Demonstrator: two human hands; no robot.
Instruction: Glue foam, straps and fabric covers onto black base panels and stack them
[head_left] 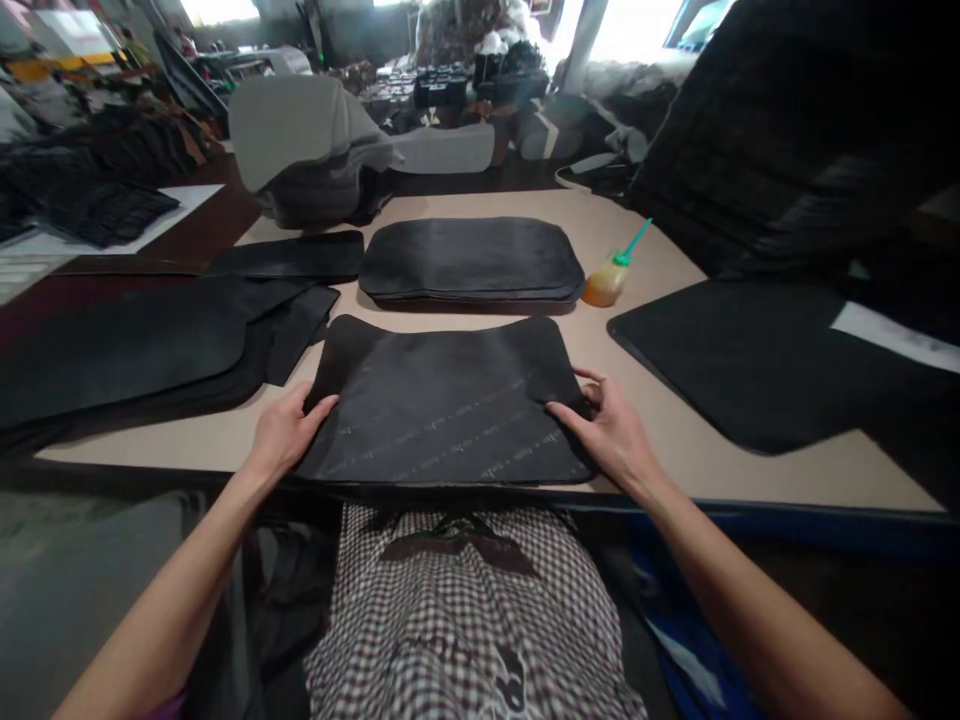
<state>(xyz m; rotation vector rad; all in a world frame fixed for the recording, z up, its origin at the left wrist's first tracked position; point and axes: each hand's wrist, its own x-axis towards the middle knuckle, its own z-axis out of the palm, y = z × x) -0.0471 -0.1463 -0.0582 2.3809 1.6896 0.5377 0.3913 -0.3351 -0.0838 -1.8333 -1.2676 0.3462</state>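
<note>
A black panel [450, 410] with faint slanting printed lines lies flat at the front edge of the table. My left hand [289, 430] grips its left edge, thumb on top and fingers at the side or beneath. On the opposite edge, my right hand [607, 425] has its thumb on the panel's top face, with the other fingers curled at the side. Just beyond the panel sits a stack of black pieces [471, 260]. To the right of that stack stands a bottle [604, 284] of amber liquid with a green nozzle.
Black sheets [150, 345] cover the left of the tan table [667, 380]. A large black piece [750, 360] with a white strip [896, 335] lies at the right, below a tall dark pile [795, 140]. Grey pieces [289, 130] are heaped at the back.
</note>
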